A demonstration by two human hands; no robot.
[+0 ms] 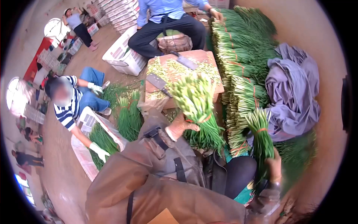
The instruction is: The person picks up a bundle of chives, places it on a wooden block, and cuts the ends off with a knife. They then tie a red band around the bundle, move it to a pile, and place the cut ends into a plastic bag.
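My left hand [179, 126] is closed round a thick bundle of green chives [193, 95], its pale cut ends up and an orange band round it. My right hand [274, 165] grips a slimmer banded chive bundle [260, 130] by its leafy lower part, pale ends also up. Just beyond the left-hand bundle stands a wooden chopping block [153, 96] strewn with pale stalk trimmings. Two cleavers lie on it, one [186, 62] at the back and one [157, 81] at the left edge.
A long stack of banded chives [238, 58] runs along the right, beside a bunched purple cloth [291, 86]. Across the block a person in blue [167, 11] sits near a white crate [121, 56]. At left, a person in stripes [69, 97] reaches into a pink crate [80, 147].
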